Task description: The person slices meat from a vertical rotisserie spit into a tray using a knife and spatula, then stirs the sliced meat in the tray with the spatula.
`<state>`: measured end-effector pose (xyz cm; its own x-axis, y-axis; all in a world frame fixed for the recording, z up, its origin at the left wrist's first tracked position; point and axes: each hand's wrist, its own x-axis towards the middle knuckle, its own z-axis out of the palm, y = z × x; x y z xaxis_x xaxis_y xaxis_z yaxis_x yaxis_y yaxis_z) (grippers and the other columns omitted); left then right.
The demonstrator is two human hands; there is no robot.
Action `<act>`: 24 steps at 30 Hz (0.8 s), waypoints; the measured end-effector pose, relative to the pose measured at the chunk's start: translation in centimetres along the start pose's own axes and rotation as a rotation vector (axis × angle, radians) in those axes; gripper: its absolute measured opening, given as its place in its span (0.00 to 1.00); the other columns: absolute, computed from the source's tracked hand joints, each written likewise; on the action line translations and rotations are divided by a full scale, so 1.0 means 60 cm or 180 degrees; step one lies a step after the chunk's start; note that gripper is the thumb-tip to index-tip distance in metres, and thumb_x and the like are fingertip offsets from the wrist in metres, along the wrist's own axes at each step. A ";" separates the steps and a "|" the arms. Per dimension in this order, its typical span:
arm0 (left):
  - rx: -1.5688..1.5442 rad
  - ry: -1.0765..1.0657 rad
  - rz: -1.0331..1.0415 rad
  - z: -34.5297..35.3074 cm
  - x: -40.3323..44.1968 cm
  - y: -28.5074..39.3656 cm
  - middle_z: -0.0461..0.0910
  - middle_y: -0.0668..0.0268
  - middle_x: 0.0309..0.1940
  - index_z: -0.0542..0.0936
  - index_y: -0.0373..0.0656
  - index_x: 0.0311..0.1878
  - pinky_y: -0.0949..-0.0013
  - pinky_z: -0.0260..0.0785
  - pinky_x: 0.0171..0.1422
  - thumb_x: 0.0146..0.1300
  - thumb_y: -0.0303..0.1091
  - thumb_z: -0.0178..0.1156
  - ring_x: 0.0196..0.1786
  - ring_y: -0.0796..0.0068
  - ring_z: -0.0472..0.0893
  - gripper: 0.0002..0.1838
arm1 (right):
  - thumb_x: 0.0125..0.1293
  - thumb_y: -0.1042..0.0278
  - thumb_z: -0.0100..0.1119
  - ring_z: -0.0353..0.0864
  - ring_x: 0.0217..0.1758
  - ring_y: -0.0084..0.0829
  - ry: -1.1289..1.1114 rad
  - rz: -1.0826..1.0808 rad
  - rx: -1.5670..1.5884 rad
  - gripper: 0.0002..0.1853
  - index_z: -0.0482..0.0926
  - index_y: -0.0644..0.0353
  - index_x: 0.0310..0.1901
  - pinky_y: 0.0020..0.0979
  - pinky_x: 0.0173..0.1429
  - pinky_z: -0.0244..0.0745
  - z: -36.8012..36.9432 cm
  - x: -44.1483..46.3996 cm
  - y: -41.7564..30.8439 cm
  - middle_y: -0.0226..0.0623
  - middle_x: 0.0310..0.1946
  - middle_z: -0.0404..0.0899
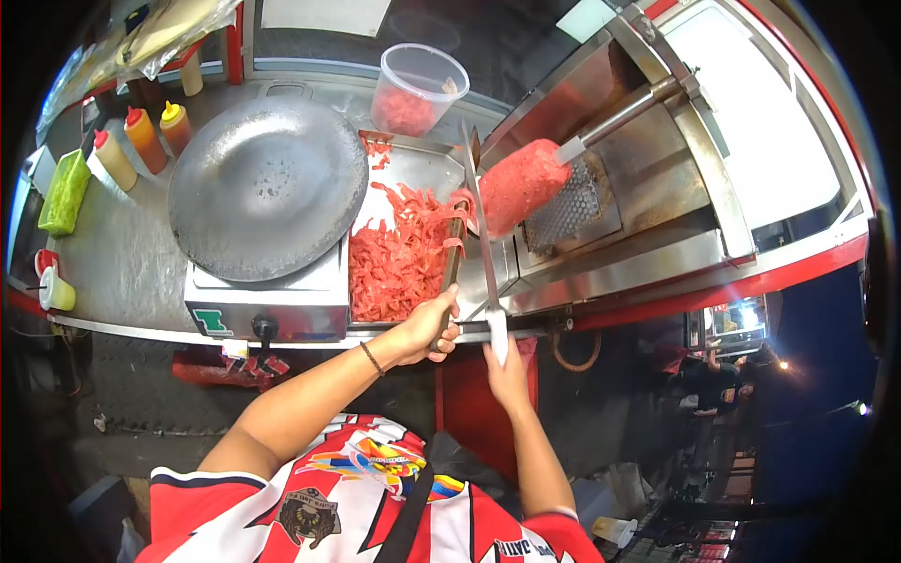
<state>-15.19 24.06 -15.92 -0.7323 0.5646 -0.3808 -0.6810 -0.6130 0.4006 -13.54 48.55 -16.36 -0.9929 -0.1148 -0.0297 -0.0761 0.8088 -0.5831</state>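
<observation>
My left hand [432, 328] is closed round the handle of a long dark tool [452, 267], whose upper part has strips of red meat on it. A long knife [484, 225] with a white handle is in my right hand [507, 373]; its blade points up and away, beside a red cone of meat [526, 183] on a metal spit [624, 117]. Below and left of the cone, a heap of shaved red meat [399, 258] lies in a metal tray [427, 164]. The far end of the dark tool is partly hidden by meat and the knife.
A round dark griddle [270, 188] rests on a stove [272, 314] at the left. Sauce bottles [145, 139], a green container [66, 192] and a clear tub [413, 94] of meat stand around it. The metal grill [577, 206] is behind the cone. People are far off at the right.
</observation>
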 end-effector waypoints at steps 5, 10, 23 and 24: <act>-0.1120 -0.1191 -0.0298 -0.066 -0.015 0.028 0.59 0.76 0.20 0.69 0.52 0.41 0.79 0.45 0.15 0.77 0.68 0.44 0.15 0.87 0.56 0.27 | 0.70 0.60 0.65 0.85 0.47 0.63 -0.0496 0.0513 -0.0584 0.16 0.76 0.63 0.49 0.49 0.45 0.79 -0.169 -0.146 0.054 0.61 0.37 0.84; -0.1050 -0.1067 -0.0452 -0.081 -0.028 0.027 0.58 0.76 0.19 0.68 0.50 0.40 0.80 0.47 0.14 0.78 0.67 0.44 0.15 0.87 0.56 0.27 | 0.69 0.65 0.66 0.82 0.47 0.67 -0.0664 0.0748 -0.1028 0.16 0.74 0.66 0.49 0.53 0.45 0.76 -0.275 -0.153 -0.004 0.66 0.36 0.82; -0.0474 -0.0720 -0.0648 -0.103 -0.085 0.055 0.58 0.76 0.19 0.68 0.53 0.38 0.80 0.45 0.14 0.78 0.66 0.44 0.15 0.88 0.55 0.26 | 0.68 0.66 0.65 0.81 0.43 0.67 -0.0821 0.0668 -0.1267 0.14 0.74 0.66 0.46 0.49 0.43 0.74 -0.339 -0.137 -0.076 0.61 0.32 0.81; -0.0470 -0.0683 -0.0627 -0.103 -0.088 0.058 0.58 0.76 0.19 0.68 0.53 0.38 0.80 0.45 0.14 0.78 0.66 0.44 0.15 0.88 0.56 0.26 | 0.68 0.66 0.65 0.80 0.43 0.67 -0.0831 0.0640 -0.1273 0.14 0.74 0.66 0.46 0.49 0.44 0.74 -0.344 -0.130 -0.073 0.62 0.32 0.81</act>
<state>-13.65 15.52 -17.67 -0.5821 0.7743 -0.2483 -0.8127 -0.5451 0.2057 -7.33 57.82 3.19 -0.9396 -0.0332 -0.3407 0.0344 0.9810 -0.1907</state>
